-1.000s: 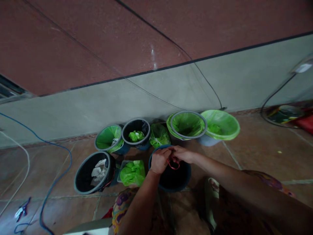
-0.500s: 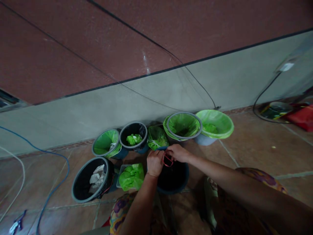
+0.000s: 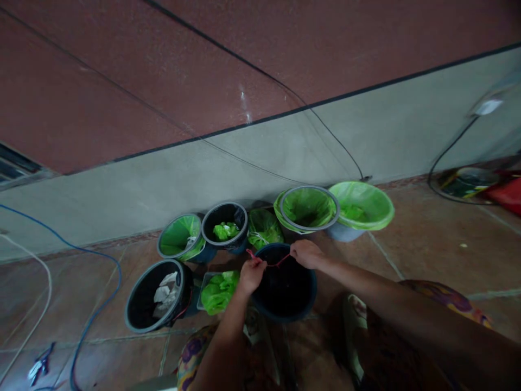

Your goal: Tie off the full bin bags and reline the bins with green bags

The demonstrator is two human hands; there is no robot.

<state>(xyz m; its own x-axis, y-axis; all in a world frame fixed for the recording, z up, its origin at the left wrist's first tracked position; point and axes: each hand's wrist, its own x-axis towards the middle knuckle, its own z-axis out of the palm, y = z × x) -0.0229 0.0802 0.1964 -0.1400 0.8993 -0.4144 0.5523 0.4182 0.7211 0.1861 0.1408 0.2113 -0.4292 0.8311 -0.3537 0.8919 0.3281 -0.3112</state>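
Between my two hands a thin red string [image 3: 279, 265] stretches over the mouth of a dark blue bin [image 3: 311, 293]. My left hand [image 3: 252, 273] is closed on one end of it at the bin's left rim, and a short red tail sticks up past the fingers. At the far right side of the rim, my right hand [image 3: 306, 253] pinches the other end. The bin stands upright on the floor between my feet, its inside dark. Left of it sits a small clear container with a crumpled green bag [image 3: 220, 292].
Along the wall stand several bins, among them a green-lined one [image 3: 309, 209] and a wide green-lined basin [image 3: 366, 201]. A black-lined bin [image 3: 134, 296] with white paper leans at left. A blue hose [image 3: 95, 309] and keys [image 3: 39, 366] lie on the tiles. A cable [image 3: 443, 155] hangs at right.
My hands have moved apart, the left one down and left, the right slightly right. The red string, looped between them before, is now drawn out into a nearly straight line.
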